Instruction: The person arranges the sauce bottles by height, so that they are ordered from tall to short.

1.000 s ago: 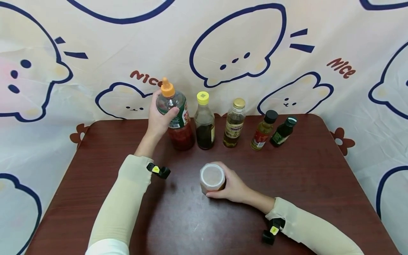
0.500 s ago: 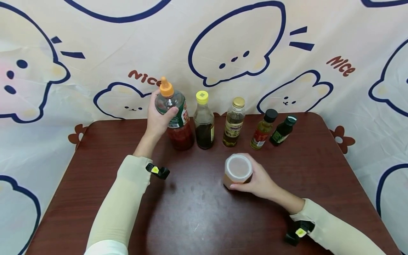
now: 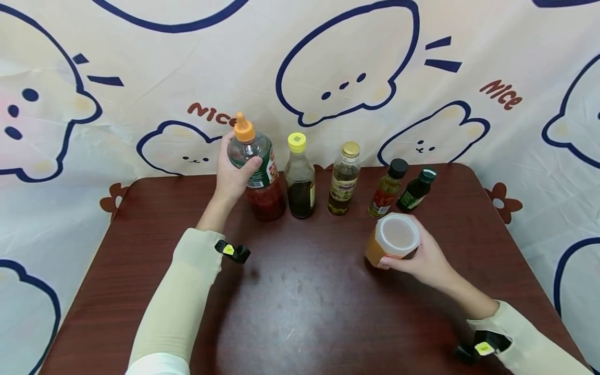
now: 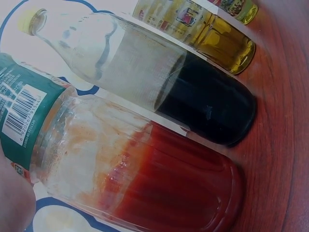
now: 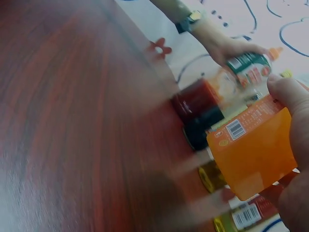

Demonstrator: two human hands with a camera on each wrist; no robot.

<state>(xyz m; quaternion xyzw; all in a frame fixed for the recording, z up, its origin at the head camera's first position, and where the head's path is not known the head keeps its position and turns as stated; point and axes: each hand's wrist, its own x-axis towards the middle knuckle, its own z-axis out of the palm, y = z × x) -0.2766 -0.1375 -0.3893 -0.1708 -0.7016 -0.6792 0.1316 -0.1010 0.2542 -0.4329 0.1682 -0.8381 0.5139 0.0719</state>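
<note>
At the back left of the table, my left hand (image 3: 229, 178) grips the upper part of a large squeeze bottle of red sauce (image 3: 266, 204). The bottle stands upright, with an orange nozzle cap and a green label; its red contents fill the lower part in the left wrist view. On the right side, my right hand (image 3: 432, 264) holds a faceted jar (image 3: 398, 235) with a whitish lid, thumb on the near side. Orange contents and an orange label strip with a barcode show on the jar (image 5: 253, 150) in the right wrist view.
Right of the squeeze bottle stand a yellow-capped bottle of dark liquid (image 3: 301, 199), a gold-capped oil bottle (image 3: 343, 189), a black-capped bottle with a red label (image 3: 384, 195) and a small dark green bottle (image 3: 414, 192). A patterned cloth (image 3: 197, 67) hangs behind the table (image 3: 290, 312).
My right hand has carried the jar from the middle of the table to the right and slightly back, near the two small bottles. The left hand stays on the squeeze bottle.
</note>
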